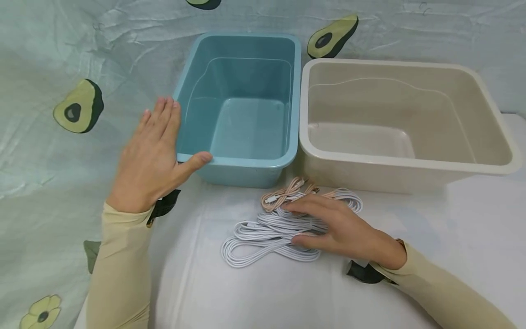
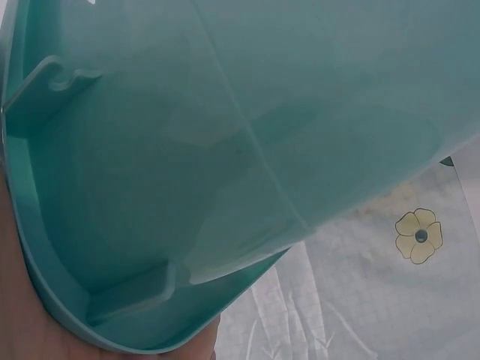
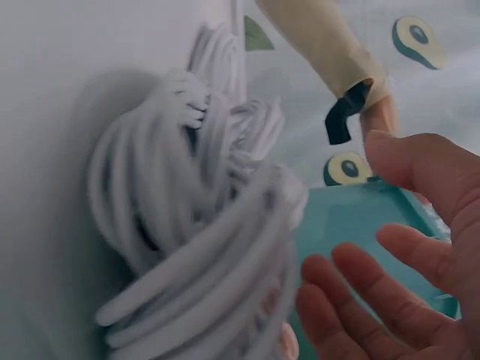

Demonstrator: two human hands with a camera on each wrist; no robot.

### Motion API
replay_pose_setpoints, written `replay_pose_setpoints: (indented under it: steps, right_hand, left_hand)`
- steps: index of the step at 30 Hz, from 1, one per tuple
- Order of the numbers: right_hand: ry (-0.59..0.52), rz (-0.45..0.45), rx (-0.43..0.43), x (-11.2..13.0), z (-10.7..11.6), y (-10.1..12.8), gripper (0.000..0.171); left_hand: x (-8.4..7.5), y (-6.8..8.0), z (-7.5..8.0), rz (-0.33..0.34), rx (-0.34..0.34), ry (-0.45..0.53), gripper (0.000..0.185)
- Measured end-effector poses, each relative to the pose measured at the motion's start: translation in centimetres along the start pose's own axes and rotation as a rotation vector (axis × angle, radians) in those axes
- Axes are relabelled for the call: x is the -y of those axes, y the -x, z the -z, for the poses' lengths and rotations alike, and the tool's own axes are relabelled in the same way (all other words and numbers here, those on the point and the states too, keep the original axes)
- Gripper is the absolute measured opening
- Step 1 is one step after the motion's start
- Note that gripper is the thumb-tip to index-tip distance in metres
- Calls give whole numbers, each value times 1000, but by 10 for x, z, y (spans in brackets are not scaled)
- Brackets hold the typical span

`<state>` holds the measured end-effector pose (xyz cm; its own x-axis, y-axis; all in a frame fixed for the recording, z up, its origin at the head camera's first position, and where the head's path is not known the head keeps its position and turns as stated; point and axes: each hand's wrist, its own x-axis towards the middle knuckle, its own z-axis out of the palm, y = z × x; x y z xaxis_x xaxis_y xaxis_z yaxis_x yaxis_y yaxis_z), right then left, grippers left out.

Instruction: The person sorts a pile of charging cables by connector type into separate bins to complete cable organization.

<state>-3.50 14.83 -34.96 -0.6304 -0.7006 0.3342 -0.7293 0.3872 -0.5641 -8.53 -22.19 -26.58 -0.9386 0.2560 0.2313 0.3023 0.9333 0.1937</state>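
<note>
A blue plastic tub (image 1: 246,162) stands empty beside a larger empty beige tub (image 1: 402,164). My left hand (image 1: 164,141) lies flat against the blue tub's left front corner, fingers straight, thumb on the front rim. The left wrist view is filled by the tub's outer wall (image 2: 225,150). In front of the tubs lies a pile of coiled white cables (image 1: 255,237) with a pink cable (image 1: 287,189) behind it. My right hand (image 1: 324,224) rests on top of the coils. In the right wrist view its fingers (image 3: 375,300) are spread loosely beside the white cables (image 3: 195,225).
A white surface (image 1: 287,292) carries the tubs and cables. An avocado-print cloth (image 1: 78,107) covers the left side and the back. The flower-print part of the cloth (image 2: 420,236) shows under the blue tub. The beige tub reaches nearly to the right edge.
</note>
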Motion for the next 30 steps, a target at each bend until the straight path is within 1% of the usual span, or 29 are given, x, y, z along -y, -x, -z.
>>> replay_pose_setpoints:
  steps: [4, 9, 19, 25, 30]
  right_hand:
    - [9, -8, 38, -3, -6, 0, 61]
    - [16, 6, 40, -6, -8, -2, 51]
    - [15, -3, 62, -5, -9, -2, 48]
    - [22, -51, 67, -3, -10, -3, 45]
    - [8, -68, 68, -3, -10, -4, 43]
  left_hand:
    - [0, 0, 0, -3, 0, 13, 116]
    - [0, 1, 1, -7, -2, 13, 115]
    - [-2, 2, 2, -6, -3, 8, 119]
    - [-2, 2, 2, -14, -16, 11, 112]
    - [-2, 1, 3, -9, -12, 4, 108]
